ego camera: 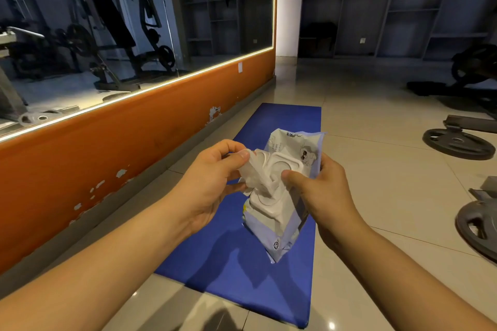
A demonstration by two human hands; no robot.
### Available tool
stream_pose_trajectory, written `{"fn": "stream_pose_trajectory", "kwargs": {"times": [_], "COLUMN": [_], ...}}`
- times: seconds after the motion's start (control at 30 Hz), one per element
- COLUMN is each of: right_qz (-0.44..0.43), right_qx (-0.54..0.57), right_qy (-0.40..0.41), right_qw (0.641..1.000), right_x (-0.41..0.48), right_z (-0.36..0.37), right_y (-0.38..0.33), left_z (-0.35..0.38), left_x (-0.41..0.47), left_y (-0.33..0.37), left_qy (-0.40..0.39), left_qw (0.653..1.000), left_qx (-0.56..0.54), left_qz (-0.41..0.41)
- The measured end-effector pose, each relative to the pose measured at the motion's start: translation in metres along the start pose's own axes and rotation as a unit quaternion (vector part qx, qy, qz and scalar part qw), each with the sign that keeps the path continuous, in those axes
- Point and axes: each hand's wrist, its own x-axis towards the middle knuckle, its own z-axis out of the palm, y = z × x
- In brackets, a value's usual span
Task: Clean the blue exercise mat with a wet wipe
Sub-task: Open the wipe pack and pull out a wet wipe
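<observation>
Forearms in close: left hand (212, 183) and right hand (320, 191) work a wet wipe (252, 172) out of its pack (279, 212).
Left thumb and fingers pinch the wipe; right hand grips the pack, thumb beside the open lid (279, 166). Wipe looks partly out, but white on white hides its lower end. Blue mat (242, 271) lies flat on the tiled floor (376, 142) below, along the orange wall (121, 156), not yet wiped. Step: fetching the wipe. Next probably needs a clean pull, pack set aside, then crouching to the mat.
</observation>
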Motion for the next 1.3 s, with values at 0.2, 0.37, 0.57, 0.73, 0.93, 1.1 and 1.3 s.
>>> {"fn": "stream_pose_trajectory", "kwargs": {"times": [0.2, 0.37, 0.57, 0.73, 0.93, 1.1, 1.3], "right_qz": [0.054, 0.045, 0.049, 0.063, 0.090, 0.097, 0.093], "right_qx": [0.008, -0.112, -0.155, -0.173, -0.105, -0.054, -0.022], "right_qy": [-0.047, -0.023, -0.022, -0.031, -0.029, -0.025, -0.021], "right_qw": [0.997, 0.992, 0.986, 0.982, 0.990, 0.993, 0.995], "right_x": [-0.001, 0.000, 0.005, 0.006, 0.008, 0.012, 0.012], "right_z": [0.007, 0.002, -0.003, -0.003, -0.004, 0.002, 0.002], "right_y": [0.005, 0.001, 0.006, 0.014, 0.012, 0.013, 0.013], "left_z": [0.006, 0.007, 0.001, -0.020, -0.029, -0.010, -0.008], "left_x": [-0.003, -0.002, -0.003, 0.002, 0.001, -0.011, -0.010], "left_y": [-0.001, 0.001, 0.009, 0.025, 0.009, -0.014, -0.021], "left_qy": [-0.012, 0.005, 0.063, 0.173, 0.141, -0.040, -0.033], "left_qw": [0.999, 1.000, 0.993, 0.975, 0.933, 0.893, 0.858], "left_qx": [0.029, 0.013, -0.032, -0.044, 0.278, 0.414, 0.471], "left_qz": [0.003, 0.026, 0.091, 0.133, 0.179, 0.169, 0.202]}}
